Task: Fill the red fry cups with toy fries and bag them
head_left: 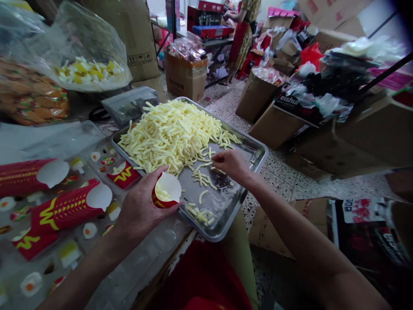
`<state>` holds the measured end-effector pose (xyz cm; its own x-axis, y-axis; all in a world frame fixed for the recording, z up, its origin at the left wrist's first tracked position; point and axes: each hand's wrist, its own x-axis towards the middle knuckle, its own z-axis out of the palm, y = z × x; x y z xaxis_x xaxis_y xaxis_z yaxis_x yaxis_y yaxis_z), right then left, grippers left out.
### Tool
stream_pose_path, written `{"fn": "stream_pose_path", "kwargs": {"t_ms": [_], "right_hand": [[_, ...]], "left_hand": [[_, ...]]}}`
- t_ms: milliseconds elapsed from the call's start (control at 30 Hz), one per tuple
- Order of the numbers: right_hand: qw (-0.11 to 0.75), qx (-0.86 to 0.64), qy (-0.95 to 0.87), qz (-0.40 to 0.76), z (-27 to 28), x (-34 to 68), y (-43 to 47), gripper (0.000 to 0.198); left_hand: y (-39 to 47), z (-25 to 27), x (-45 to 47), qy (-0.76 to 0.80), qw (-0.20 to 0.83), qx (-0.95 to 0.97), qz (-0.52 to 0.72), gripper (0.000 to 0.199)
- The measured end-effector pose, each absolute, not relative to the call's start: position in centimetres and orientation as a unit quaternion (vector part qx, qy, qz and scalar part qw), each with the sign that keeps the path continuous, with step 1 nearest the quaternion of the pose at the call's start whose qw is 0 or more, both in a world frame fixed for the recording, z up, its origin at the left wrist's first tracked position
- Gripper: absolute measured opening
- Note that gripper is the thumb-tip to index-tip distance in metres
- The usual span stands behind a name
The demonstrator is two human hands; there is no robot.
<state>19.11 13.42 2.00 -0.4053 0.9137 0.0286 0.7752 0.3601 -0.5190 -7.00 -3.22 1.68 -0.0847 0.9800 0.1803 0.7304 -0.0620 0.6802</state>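
My left hand [139, 206] holds a small red fry carton [166, 191] with a white inside, tilted over the near edge of a metal tray [254, 148]; a few pale yellow sticks lie in the carton. My right hand [230, 163] rests on the tray with its fingers pinching loose sticks beside a big heap of fry-shaped sticks [171, 133]. Scattered sticks lie on the bare metal between both hands.
Stacks of red cartons [64, 211] lie on the patterned table at left, with one flat carton [124, 174] by the tray. Plastic bags of snacks [87, 71] sit behind. Cardboard boxes [185, 75] crowd the floor; a person [243, 34] stands at a far table.
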Motion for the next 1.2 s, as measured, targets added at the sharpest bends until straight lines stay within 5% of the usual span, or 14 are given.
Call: {"fn": "stream_pose_path", "kwargs": {"t_ms": [233,433,733,933,1100,1200], "right_hand": [[0.056,-0.444,-0.874,0.188,1.8,19.7,14.8,0.026],[0.006,-0.506,-0.846,0.169,0.4,20.3,14.1,0.011],[0.253,-0.503,-0.808,0.173,0.7,20.1,16.9,0.009],[0.245,-0.589,-0.744,0.2,0.7,17.9,19.1,0.015],[0.139,-0.64,-0.741,0.147,0.0,15.5,19.2,0.015],[0.169,-0.646,-0.724,0.173,-0.5,15.5,19.4,0.014]], "left_hand": [[-3.0,1.5,-7.4,0.659,0.202,0.648,0.324,0.08],[-2.2,1.5,-6.7,0.639,0.201,0.668,0.323,0.082],[-2.0,1.7,-5.8,0.63,0.213,0.673,0.323,0.081],[-1.2,2.3,-4.6,0.615,0.22,0.683,0.328,0.081],[-0.3,2.1,-3.1,0.609,0.224,0.692,0.317,0.083],[0.3,2.0,-2.6,0.621,0.228,0.687,0.299,0.081]]}}
